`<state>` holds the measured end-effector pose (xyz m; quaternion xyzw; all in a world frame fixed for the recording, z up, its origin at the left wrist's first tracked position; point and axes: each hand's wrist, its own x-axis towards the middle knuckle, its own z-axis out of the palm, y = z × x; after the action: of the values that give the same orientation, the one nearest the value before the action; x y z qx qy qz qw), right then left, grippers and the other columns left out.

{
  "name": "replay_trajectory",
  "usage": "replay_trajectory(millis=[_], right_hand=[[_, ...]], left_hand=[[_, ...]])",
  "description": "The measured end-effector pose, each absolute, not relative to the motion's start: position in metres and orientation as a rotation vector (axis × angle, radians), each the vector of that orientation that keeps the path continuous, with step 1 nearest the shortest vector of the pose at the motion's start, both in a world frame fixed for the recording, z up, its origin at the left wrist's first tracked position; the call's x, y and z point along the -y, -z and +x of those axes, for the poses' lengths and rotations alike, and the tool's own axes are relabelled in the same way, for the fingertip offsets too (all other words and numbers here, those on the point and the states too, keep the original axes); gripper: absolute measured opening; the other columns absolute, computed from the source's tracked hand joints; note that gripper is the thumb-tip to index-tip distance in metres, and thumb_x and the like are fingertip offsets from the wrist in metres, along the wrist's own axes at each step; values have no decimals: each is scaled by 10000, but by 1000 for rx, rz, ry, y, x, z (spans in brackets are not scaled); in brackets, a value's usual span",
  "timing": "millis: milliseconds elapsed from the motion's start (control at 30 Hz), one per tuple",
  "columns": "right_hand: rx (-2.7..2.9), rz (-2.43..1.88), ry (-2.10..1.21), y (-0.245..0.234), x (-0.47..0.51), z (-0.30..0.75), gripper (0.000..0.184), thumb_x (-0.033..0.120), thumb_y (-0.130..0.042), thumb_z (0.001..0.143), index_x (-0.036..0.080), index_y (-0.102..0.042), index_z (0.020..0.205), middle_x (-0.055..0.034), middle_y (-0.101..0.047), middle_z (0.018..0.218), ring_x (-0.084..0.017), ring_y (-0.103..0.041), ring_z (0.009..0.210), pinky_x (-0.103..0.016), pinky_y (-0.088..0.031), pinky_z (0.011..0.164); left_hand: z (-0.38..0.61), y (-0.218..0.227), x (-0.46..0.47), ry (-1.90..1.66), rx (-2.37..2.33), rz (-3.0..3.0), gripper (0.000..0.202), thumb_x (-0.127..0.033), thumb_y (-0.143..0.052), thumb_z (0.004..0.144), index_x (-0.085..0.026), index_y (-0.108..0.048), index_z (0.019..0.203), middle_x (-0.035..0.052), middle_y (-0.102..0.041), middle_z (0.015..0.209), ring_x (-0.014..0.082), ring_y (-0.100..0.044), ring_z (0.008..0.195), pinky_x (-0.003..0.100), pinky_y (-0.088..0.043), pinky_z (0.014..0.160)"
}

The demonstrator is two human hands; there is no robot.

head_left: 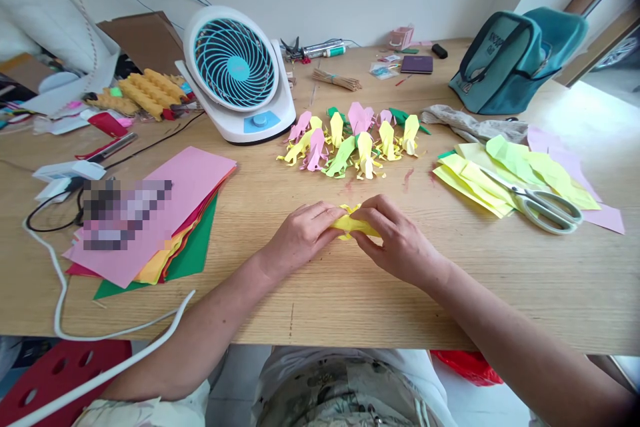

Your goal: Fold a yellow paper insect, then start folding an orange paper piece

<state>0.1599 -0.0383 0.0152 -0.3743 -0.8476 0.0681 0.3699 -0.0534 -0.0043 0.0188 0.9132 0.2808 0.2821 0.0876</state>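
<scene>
A: Position of the yellow paper piece [347, 222]?

B: Centre of frame, below the cluster of paper figures [365, 153]. Held over the table [325, 300]; cannot tell whether its underside touches the wood.

A: Grip?

B: Two pinches. Left hand [305, 231] presses the left end between thumb and fingers. Right hand [400, 237] closes nearer the right end, fingers curled over the top, thumb below.

A: Handling?

B: Very light, I judge. Thin and pliant, a little springy at the folds; dry, so unlikely to slip. Crushes or tears easily. Best held by the broad body, gently, one pinch near each end, keeping off the narrow yellow bits along the upper edge.

A: What's unclear?

B: Left end and underside, covered by fingers. Creases too small to read. Frame left, pixel blocks mask whatever lies on the pink sheet [195, 170]. Lower right, a red bag [467, 365] is partly hidden by the table edge. Right forearm runs toward the corner.
</scene>
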Motion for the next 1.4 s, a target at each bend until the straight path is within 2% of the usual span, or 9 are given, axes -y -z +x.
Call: replay_trajectory(millis=[367,600,767,933,1067,1200,1400], right_hand=[[2125,-991,-228,-14,36,161,224,131,-603,882,207,-536,1082,-91,-580,999,-203,-603,875,-326,-522,745],[2144,-918,-250,-15,35,162,124,130,-574,904,203,-556,1003,-74,-573,950,-172,-589,812,-291,-499,712],[2130,-936,-315,-17,33,163,181,139,-586,899,201,-564,1068,-83,-582,994,-184,-600,864,-305,-501,748],[2097,-951,-390,-16,31,164,143,137,-570,905,206,-580,1030,-68,-593,963,-181,-605,853,-304,-493,748],[2066,-974,-449,-15,29,166,196,169,-627,884,204,-587,1072,-63,-603,991,-178,-607,897,-300,-491,789],[2120,-964,-433,-16,30,168,280,139,-652,851,200,-583,1115,-74,-575,1049,-178,-603,917,-300,-494,795],[2140,-947,-311,-13,30,165,252,135,-601,882,200,-572,1124,-86,-575,1041,-186,-604,907,-308,-506,776]], left_hand=[[-52,-20,7,-889,-844,2701,280,-189,-600,921,-158,-578,1198,92,-685,1050,192,-668,979,308,-545,847],[-53,-19,6,-828,-821,2706,269,-185,-597,919,-151,-586,1186,110,-683,1089,202,-662,1013,321,-542,874],[-53,-20,7,-885,-855,2694,276,-181,-603,917,-168,-584,1193,88,-682,1071,188,-664,990,305,-539,863],[-52,-18,7,-868,-841,2700,271,-205,-565,942,-170,-581,1210,99,-673,1069,190,-659,1007,310,-540,864],[-52,-17,7,-912,-885,2636,265,-218,-588,929,-183,-600,1192,88,-677,1074,186,-660,996,305,-535,857],[-51,-16,8,-945,-956,2559,257,-199,-625,901,-187,-628,1158,71,-694,1053,174,-672,954,286,-531,828],[-49,-17,10,-997,-949,2509,281,-197,-675,871,-186,-634,1148,65,-710,1047,173,-681,964,279,-534,838]])
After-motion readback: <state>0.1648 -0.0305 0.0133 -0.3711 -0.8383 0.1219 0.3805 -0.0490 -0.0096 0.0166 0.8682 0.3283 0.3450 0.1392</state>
